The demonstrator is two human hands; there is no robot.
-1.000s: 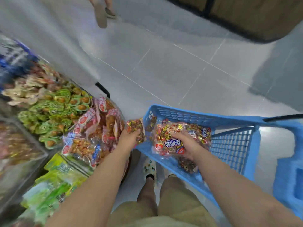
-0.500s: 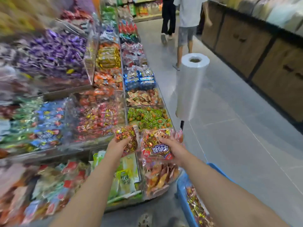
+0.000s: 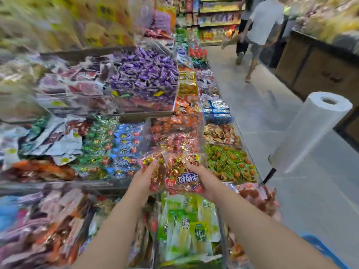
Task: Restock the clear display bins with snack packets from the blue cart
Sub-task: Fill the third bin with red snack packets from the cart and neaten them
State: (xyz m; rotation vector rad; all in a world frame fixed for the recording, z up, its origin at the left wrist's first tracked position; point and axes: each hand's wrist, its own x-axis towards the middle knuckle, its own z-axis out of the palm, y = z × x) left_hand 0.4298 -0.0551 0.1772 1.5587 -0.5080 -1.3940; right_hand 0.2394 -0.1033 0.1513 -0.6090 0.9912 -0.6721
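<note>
My left hand (image 3: 144, 178) grips a small snack packet (image 3: 153, 167) of gold and red wrapped pieces. Beside it, my right hand (image 3: 204, 180) holds a larger clear snack bag (image 3: 182, 174) with a blue and white label. Both packs are held side by side in front of a clear display bin (image 3: 172, 136) filled with red and orange sweets, on the middle tier of the shelf. Only a corner of the blue cart (image 3: 320, 249) shows at the lower right, beside my right forearm.
Tiered clear bins run along the left: purple sweets (image 3: 143, 74) above, green packets (image 3: 229, 164) to the right, pale green packs (image 3: 186, 226) below. A white plastic bag roll (image 3: 310, 131) stands on a post at the right. Two people (image 3: 258, 30) walk away down the grey aisle.
The view swung up from the blue cart to the shelf. Both hands lifted their packs out of the cart and carried them up to the middle-tier bins, closer together now.
</note>
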